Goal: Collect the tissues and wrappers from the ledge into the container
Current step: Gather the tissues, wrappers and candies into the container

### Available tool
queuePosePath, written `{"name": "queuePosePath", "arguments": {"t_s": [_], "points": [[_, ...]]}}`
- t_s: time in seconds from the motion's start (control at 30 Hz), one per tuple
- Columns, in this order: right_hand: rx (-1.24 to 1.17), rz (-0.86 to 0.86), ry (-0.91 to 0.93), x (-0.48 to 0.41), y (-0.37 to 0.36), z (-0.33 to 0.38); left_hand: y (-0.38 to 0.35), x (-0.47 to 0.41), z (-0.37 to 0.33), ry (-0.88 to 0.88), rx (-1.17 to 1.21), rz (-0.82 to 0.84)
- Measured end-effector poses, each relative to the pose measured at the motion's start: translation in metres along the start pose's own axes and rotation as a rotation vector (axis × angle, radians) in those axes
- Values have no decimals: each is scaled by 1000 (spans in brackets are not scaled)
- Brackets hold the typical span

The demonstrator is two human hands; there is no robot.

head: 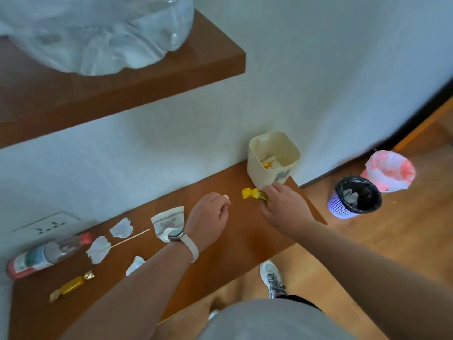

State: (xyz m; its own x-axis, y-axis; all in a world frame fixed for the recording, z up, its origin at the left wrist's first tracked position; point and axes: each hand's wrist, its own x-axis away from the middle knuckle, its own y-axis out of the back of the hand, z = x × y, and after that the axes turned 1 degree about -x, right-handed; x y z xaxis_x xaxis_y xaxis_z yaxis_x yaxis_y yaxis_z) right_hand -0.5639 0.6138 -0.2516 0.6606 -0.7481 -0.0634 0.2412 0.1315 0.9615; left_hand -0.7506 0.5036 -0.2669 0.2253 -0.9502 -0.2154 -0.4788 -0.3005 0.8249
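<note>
Beside the cream container (273, 158), the right hand (285, 208) has its fingers closing on a yellow wrapper (253, 193) — next comes lifting it in; the left hand (210, 217) is fisted around a tissue scrap (226, 197).

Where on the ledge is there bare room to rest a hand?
Bare wood runs along the ledge's front edge below the left hand, and behind the yellow wrapper toward the wall. Left of the printed wrapper, tissues crowd it.

One head-worn camera is looking steeply down and forward, sitting close over both hands, taking in the ledge (220, 241) beneath them and the floor (404, 241) off right.
</note>
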Motion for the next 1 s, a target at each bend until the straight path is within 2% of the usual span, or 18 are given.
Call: {"name": "queuePosePath", "arguments": {"t_s": [0.37, 0.57, 0.8, 1.0], "points": [[-101, -16, -6, -63, 35, -110, -43, -118, -74, 73, -51, 8], [-127, -10, 88, -102, 35, -152, -68, -162, -88, -6, -140, 17], [-43, 66, 199, -147, 21, -157, -83, -178, -80, 53, -201, 95], [23, 104, 239, -160, 11, -148, -85, -174, -73, 52, -246, 86]]}}
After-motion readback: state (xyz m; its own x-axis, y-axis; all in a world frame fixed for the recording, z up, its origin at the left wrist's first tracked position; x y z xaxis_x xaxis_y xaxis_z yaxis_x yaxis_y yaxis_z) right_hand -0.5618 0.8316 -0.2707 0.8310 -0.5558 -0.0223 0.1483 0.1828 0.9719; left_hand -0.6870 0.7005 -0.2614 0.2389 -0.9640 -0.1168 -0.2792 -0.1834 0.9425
